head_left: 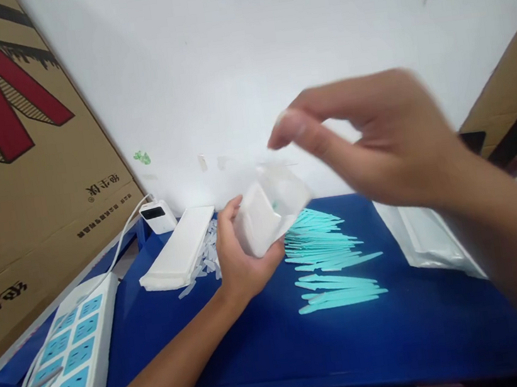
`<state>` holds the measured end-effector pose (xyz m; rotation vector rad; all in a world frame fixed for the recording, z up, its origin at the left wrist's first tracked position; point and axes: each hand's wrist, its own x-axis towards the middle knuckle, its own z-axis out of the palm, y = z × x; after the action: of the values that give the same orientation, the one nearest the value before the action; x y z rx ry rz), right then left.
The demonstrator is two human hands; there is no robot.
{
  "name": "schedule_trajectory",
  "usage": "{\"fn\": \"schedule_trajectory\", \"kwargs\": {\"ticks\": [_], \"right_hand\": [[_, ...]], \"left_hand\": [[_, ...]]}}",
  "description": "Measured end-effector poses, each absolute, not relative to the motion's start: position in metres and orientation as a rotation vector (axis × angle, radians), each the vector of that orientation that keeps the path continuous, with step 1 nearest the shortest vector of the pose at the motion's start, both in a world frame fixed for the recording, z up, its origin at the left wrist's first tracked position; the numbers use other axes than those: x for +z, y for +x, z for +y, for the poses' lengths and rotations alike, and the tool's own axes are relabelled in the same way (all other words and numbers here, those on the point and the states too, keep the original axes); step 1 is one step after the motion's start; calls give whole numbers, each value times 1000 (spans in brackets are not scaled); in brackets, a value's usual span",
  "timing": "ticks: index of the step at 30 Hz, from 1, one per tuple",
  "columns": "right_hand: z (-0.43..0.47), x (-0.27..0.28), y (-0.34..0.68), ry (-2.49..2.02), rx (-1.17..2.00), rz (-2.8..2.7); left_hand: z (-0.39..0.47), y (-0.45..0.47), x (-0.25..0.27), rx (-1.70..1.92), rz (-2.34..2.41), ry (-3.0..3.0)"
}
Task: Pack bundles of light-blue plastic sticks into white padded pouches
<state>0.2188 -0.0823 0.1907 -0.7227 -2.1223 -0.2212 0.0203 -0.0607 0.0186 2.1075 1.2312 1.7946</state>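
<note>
My left hand (pixel 247 252) is wrapped round a clear plastic bag (pixel 289 192) with a white, block-like stack (pixel 257 219) in it. The bag is tilted, its mouth toward the upper right, and a small teal spot shows through the film. Higher up on the right, my right hand (pixel 365 135) is in the air, slightly blurred, thumb and forefinger pressed together. Whether anything thin is between those fingertips I cannot make out. Below the bag lies a spread pile of slim teal plastic sticks (pixel 322 242), shaped like facial razors, with a smaller group nearer me.
A long white packet (pixel 180 248) lies on the blue table (pixel 270 350) beside scattered translucent pieces (pixel 207 257). At left are a power strip (pixel 76 344), a white device (pixel 158 216) with a cable and a large carton (pixel 24 186). Plastic packaging (pixel 423 235) lies at right.
</note>
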Motion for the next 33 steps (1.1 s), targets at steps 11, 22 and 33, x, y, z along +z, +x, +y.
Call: {"fn": "schedule_trajectory", "kwargs": {"ticks": [11, 22, 33], "right_hand": [[-75, 92, 223, -1157, 446, -2124], [-32, 94, 220, -981, 691, -1732], [46, 105, 394, -1625, 382, -1522]], "left_hand": [[-54, 24, 12, 1903, 1196, 1951], [-44, 14, 11, 1843, 1110, 2375], [-38, 13, 4, 1549, 1091, 2365]]}}
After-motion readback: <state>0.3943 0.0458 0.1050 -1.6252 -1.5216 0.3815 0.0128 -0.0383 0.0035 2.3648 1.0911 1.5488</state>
